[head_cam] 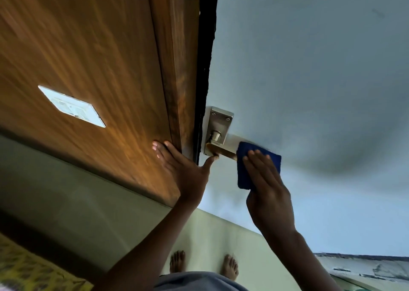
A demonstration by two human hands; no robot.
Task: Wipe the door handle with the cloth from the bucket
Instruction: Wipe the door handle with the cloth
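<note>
A metal lever door handle (218, 150) on a steel plate (218, 122) sits on the pale blue door (309, 80). A folded dark blue cloth (243, 171) covers the lever's outer end, pressed there by my right hand (267, 186) with flat fingers. My left hand (183, 166) lies spread on the wooden frame (172, 69), its thumb touching the underside of the lever near the plate. The lever's free end is hidden under the cloth. No bucket is in view.
A wood panel (77, 47) with a white switch plate (72, 106) fills the left. A dark gap (204, 69) runs between frame and door. My bare feet (203, 265) stand on the pale green floor (221, 235). Patterned fabric (28, 270) lies at bottom left.
</note>
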